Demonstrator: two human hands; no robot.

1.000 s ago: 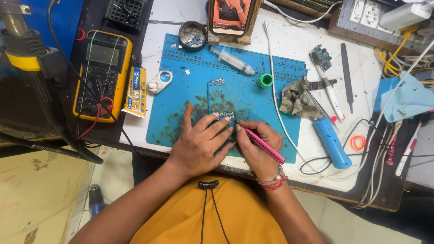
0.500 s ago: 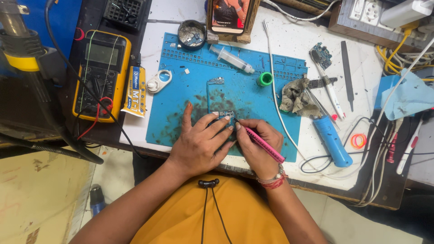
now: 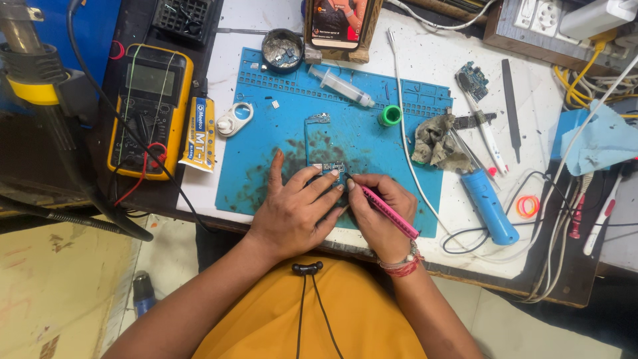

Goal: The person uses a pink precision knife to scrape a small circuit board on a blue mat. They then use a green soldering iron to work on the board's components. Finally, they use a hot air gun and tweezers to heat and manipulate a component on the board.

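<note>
Left hand point(image 3: 296, 211) flat, pinning circuit board point(image 3: 329, 167); right hand point(image 3: 379, 213) pinches pink tool point(image 3: 392, 214)

Scuffed white desk point(image 3: 425, 66) with dark front edge, over yellowish floor point(image 3: 60, 292), under even light

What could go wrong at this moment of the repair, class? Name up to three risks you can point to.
1. The pink tool in the right hand works right beside the left hand's fingertips on the small circuit board; a slip could jab a finger or scratch the board.
2. The white cable crosses the blue mat near the right hand and could snag.
3. The syringe and green cap lie loose and may roll.
</note>
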